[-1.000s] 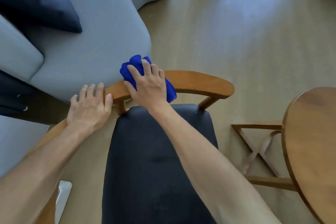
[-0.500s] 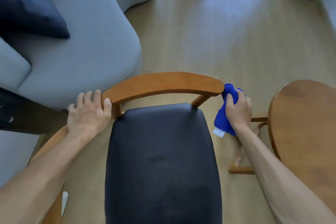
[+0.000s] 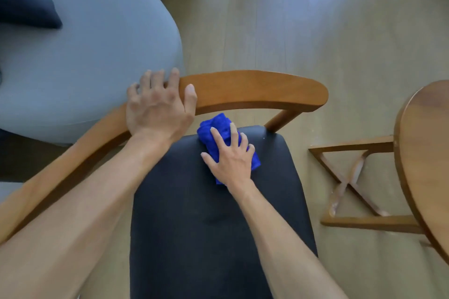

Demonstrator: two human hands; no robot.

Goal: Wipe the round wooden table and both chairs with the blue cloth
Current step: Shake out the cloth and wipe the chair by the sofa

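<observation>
Cloth (image 3: 226, 138) under flat right hand (image 3: 229, 156) (seemingly pressed)

Home living room: grey sofa (image 3: 97, 51), wooden floor (image 3: 315, 31).

— What colour was the cloth (image 3: 227, 145)?
— Vivid royal blue, plain, against the chair seat (image 3: 218, 226), which was charcoal black.
— And the chair's backrest (image 3: 252, 91)?
— Warm honey-brown wood, like the counter (image 3: 424, 150).
— The rest?
— The sofa (image 3: 97, 56) was pale grey-blue, its cushion (image 3: 24, 7) dark navy, the floor (image 3: 315, 31) light beige planks.
</observation>
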